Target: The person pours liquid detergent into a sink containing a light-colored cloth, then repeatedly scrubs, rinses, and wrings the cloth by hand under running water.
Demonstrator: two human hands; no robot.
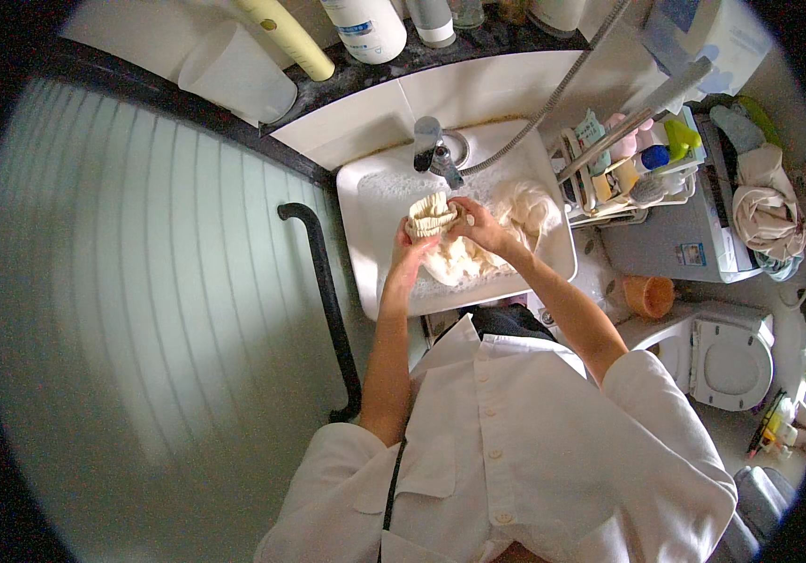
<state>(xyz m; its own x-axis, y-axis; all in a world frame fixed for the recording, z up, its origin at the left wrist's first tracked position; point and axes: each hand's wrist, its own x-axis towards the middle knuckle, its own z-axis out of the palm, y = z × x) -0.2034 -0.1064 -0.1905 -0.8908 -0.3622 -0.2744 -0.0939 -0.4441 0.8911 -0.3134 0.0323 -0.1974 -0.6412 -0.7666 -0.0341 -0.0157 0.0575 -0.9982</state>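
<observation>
Over a white washbasin (378, 281) I hold up the gathered, ribbed edge of a cream garment (432, 213) with both hands. My left hand (412, 246) grips its lower left side, fingers partly hidden by the cloth. On the right side, my right hand (477, 225) pinches the same edge. The rest of the garment spreads wet and crumpled in the basin, among suds (389, 190). Just beyond my hands stands a metal faucet (434, 151) with its lever raised; a flexible hose (551, 112) runs beside it.
A dark ledge (318, 91) behind the basin carries a translucent container (237, 74) and several bottles (368, 28). To the left is a ribbed glass panel (164, 281) with a black handle (322, 302). On the right are a rack of toiletries (621, 169), an orange bin (648, 295) and a toilet (730, 362).
</observation>
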